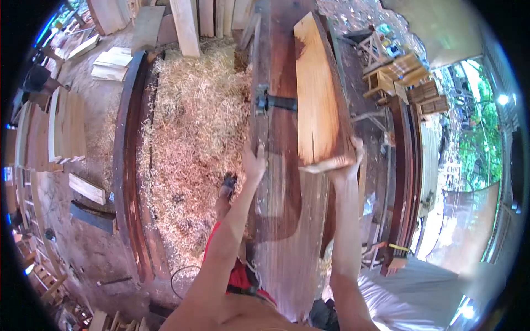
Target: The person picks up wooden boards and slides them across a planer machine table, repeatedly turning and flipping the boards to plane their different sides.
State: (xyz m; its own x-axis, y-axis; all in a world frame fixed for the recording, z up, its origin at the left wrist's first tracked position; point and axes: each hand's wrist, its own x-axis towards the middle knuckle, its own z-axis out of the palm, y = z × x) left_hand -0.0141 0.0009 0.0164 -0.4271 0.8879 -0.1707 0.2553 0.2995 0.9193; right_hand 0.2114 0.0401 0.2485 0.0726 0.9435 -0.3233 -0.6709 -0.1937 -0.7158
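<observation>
Plank [316, 94] lay lengthwise on the bench [276, 220], its long axis running straight away from the person, the near end just ahead of both hands and the far end well up the bench toward the stacked boards [185, 25]. Its pale face tilted up toward the left, with the right edge set lower. The right hand [349, 160] was closed on the near end, at the right corner, fingers wrapped over the splintered end grain. The left hand [254, 163] stood open, fingers spread, resting on the dark timber just left of the plank and gripping nothing. So the right hand was the nearer one, already on the plank; the left was beside it. Shavings [193, 127] lay heaped on the floor to the left of the bench.
</observation>
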